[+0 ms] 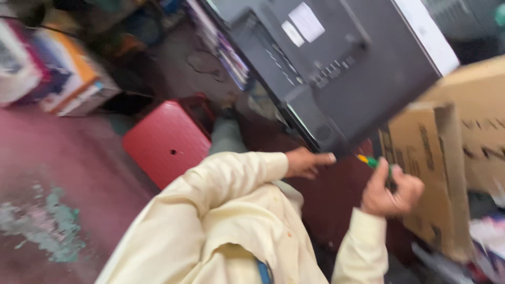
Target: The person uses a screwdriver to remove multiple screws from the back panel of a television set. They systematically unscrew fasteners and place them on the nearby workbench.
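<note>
- Red plastic stool [167, 141], square seat with a small hole at its middle, standing on the floor.
- Dark red floor [58, 163], with a worn greenish-grey patch [50, 231] at lower left.
- Stacked printed boxes [63, 79], orange, white and blue, upper left.
- Brown cardboard carton [447, 173], flap open, at the right edge.
- Row of flat printed packages [226, 50], upper centre; blurred.

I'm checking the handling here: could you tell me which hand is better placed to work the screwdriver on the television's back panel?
The right hand, probably: it already grips the green-handled screwdriver, tip near the panel's lower corner. The left hand holds the edge of the black television, apparently steadying it.
</note>
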